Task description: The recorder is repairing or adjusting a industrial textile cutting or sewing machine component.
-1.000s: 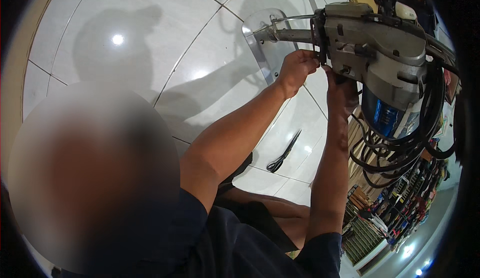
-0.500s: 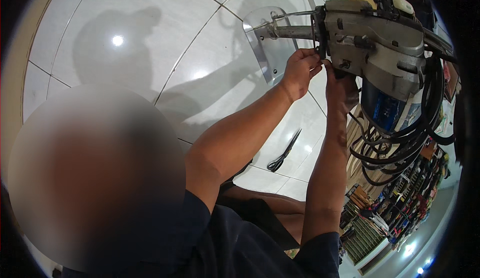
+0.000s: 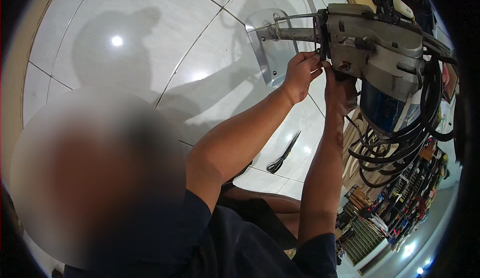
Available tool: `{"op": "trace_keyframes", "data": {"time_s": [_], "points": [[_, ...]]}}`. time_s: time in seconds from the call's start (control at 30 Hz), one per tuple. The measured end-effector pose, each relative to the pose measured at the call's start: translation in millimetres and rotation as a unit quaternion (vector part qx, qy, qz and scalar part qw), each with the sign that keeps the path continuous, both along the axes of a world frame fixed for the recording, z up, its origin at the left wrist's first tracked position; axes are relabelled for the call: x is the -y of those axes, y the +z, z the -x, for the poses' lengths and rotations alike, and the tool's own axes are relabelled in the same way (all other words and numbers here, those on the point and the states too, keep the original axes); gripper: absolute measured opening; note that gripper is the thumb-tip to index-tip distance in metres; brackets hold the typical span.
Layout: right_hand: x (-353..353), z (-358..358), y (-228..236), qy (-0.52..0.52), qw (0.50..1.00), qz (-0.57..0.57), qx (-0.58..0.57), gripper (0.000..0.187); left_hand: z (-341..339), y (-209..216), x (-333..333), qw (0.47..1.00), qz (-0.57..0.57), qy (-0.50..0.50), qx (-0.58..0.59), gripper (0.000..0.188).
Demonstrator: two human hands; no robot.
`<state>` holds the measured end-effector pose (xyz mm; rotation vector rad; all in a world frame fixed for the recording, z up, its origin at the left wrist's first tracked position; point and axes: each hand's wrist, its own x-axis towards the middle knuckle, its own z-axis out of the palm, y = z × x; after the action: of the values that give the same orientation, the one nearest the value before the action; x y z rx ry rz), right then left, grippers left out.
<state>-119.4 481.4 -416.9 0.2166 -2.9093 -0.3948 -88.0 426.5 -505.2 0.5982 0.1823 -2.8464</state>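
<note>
An electric cloth-cutting machine [image 3: 372, 35], grey with a blue motor housing, is at the upper right. A narrow column joins it to a shiny metal base plate [image 3: 263, 60]. My left hand [image 3: 300, 78] is at the black part where the column meets the body, its fingertips pinched together there. Against that same spot, just to the right, my right hand [image 3: 341, 92] presses its thumb. Its other fingers curl below the machine and are partly hidden. Whatever small piece lies between the fingertips is too small to make out.
Black scissors [image 3: 284, 155] lie on the white tiled floor [image 3: 210, 63] below my forearms. Thick black cable loops [image 3: 390, 148] hang by the motor. Crowded shelves [image 3: 395, 205] stand at the lower right. A large blurred area covers the lower left.
My right forearm has shifted slightly left. Both hands stay at the same spot on the machine, with fingertips hardly moved.
</note>
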Motion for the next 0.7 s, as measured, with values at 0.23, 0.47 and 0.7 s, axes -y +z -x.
{"op": "trace_keyframes", "data": {"time_s": [0.23,0.47,0.7], "points": [[-15.6,9.7,-6.1,0.044,0.998,0.028,0.021,0.087,-0.5,-13.9,7.1,0.998,0.053,-0.033,-0.018,0.011],[-2.0,4.9,0.9,-0.022,0.999,0.013,0.047,0.085,-0.3,-20.3,11.9,0.992,0.113,-0.061,-0.014,0.011],[-15.2,12.4,-6.2,0.046,0.999,0.014,-0.011,0.079,5.6,-13.6,14.2,0.992,0.069,-0.088,-0.055,0.013]]}}
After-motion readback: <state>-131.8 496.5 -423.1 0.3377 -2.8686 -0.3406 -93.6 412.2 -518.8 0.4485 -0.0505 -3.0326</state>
